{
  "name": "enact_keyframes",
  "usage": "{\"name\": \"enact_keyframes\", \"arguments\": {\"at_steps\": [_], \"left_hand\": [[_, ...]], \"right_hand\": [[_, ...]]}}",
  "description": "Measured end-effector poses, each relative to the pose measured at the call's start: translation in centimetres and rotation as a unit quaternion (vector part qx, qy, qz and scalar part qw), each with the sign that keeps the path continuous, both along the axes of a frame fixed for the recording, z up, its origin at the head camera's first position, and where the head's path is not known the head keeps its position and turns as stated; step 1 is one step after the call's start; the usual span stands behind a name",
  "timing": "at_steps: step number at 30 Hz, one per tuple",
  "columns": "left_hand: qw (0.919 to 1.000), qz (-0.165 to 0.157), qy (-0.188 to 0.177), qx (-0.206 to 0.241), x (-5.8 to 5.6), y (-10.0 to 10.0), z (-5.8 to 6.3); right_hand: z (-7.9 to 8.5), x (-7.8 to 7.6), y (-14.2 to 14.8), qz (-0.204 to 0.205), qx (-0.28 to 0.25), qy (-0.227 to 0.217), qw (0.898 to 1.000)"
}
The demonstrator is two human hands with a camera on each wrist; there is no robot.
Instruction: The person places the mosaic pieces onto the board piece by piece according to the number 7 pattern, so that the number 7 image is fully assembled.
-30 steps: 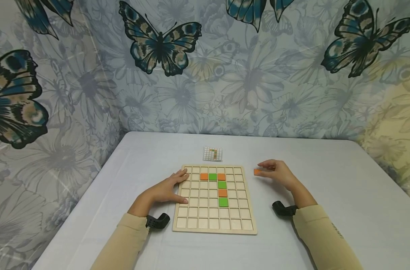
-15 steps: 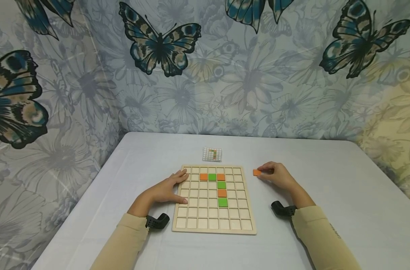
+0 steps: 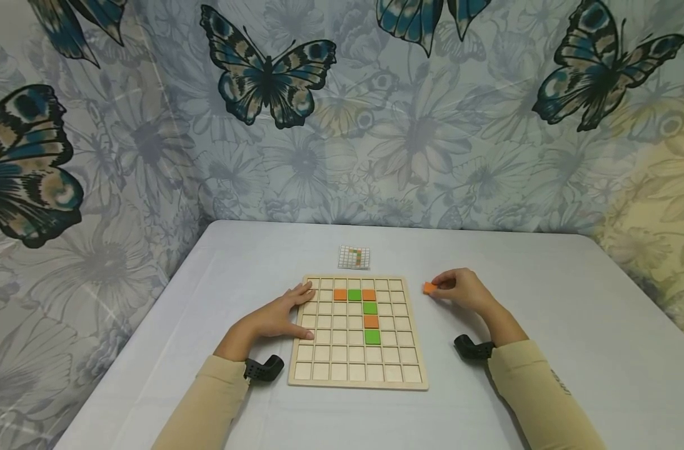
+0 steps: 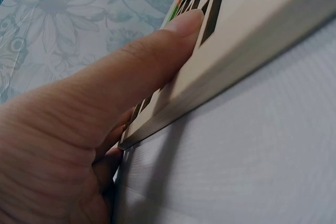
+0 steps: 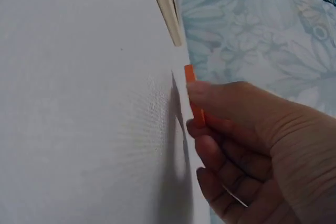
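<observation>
Between thumb and fingers of my right hand (image 3: pixel 461 290) an orange square tile (image 3: pixel 429 287) is pinched, just right of the board; the right wrist view shows the tile (image 5: pixel 195 106) edge-on over the white cloth. A wooden grid board (image 3: pixel 325 353) lies in front of me. Along its left edge rests my left hand (image 3: pixel 277 314), fingers spread over the frame, and the left wrist view has the thumb (image 4: pixel 152 56) lying on the rim. Green tiles (image 3: pixel 372 337) and orange tiles (image 3: pixel 340 294) sit in the grid, some in a row, others in a column below it.
Behind the board lies a small card (image 3: pixel 354 257) printed with a coloured grid pattern. A white cloth covers the table (image 3: pixel 550 300). Each wrist wears a black camera (image 3: pixel 264 369). A patterned butterfly backdrop (image 3: pixel 421 125) hangs along the table's far edge.
My right hand's fingers have shifted on the orange tile, and more of the tile shows than a second ago. The left hand and the board stay where they were.
</observation>
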State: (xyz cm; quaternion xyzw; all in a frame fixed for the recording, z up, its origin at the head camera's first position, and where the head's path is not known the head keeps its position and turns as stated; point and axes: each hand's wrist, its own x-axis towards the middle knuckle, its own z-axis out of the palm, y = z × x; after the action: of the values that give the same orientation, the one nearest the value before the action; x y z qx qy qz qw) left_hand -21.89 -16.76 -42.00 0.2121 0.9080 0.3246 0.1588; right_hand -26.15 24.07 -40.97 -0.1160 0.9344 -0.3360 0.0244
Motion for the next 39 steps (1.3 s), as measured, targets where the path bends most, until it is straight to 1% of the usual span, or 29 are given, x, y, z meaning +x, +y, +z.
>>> {"name": "enact_keyframes", "arguments": {"at_steps": [10, 18, 23, 30, 39], "left_hand": [[1.0, -0.004, -0.002, 0.001, 0.0, 0.0, -0.1], [1.0, -0.004, -0.001, -0.001, 0.1, 0.0, -0.1], [1.0, -0.005, -0.002, 0.002, 0.0, -0.1, -0.1], [1.0, -0.005, -0.002, 0.002, -0.2, 0.0, -0.1], [1.0, -0.006, 0.0, 0.001, 0.0, 0.0, -0.1]], "right_hand": [[1.5, 0.9, -0.9, 0.006, -0.005, 0.004, 1.0], [2.8, 2.0, -2.1, 0.007, -0.022, -0.024, 0.999], [3.2, 2.9, -3.0, 0.012, -0.017, -0.025, 0.999], [3.4, 4.3, -4.3, 0.046, -0.012, -0.014, 0.999], [3.7, 5.8, -6.1, 0.081, -0.013, -0.026, 0.996]]}}
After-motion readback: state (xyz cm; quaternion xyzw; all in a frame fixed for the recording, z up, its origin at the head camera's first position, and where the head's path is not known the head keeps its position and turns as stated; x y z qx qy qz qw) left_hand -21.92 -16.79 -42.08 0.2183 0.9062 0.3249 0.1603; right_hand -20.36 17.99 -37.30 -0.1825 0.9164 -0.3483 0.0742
